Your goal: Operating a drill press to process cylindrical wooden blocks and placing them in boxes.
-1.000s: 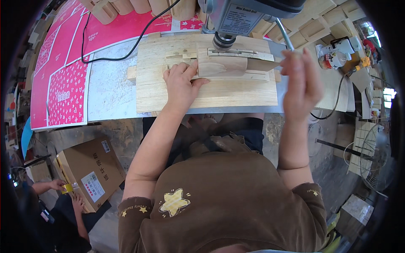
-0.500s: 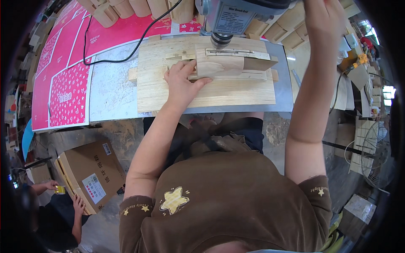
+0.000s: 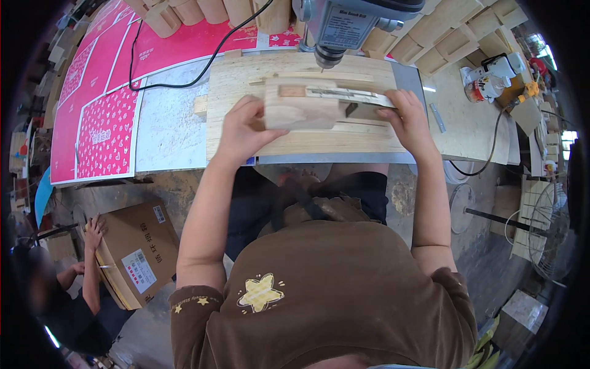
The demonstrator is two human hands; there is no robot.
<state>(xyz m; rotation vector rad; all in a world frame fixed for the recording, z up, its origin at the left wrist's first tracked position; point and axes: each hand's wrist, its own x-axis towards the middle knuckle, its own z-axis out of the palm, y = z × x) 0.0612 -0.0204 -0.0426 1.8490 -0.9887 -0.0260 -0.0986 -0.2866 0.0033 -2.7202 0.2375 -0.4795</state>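
Note:
My left hand (image 3: 247, 127) is closed round the left end of a pale wooden block (image 3: 301, 114), thumb along its near side. A thin flat plate with a light top edge (image 3: 353, 95) sticks out of the block to the right. My right hand (image 3: 407, 120) pinches the plate's right end between thumb and fingers. The block looks tilted and raised over a wooden jig board (image 3: 246, 147), though contact below is hidden. Behind it hangs the bench drill (image 3: 362, 27), its chuck (image 3: 329, 56) and thin bit above the block's far side.
Several wooden blocks (image 3: 203, 11) stand along the table's back, more (image 3: 442, 49) at the right. A black cable (image 3: 203, 67) crosses the pink-covered tabletop (image 3: 101, 138). At lower left, another person's hand (image 3: 94, 232) rests on a cardboard box (image 3: 138, 252); a fan (image 3: 547, 227) stands right.
My right hand has come down from beside the drill to the plate's right end. The block has shifted left and toward me, lifted and tilted. The other person's hands have moved at the cardboard box.

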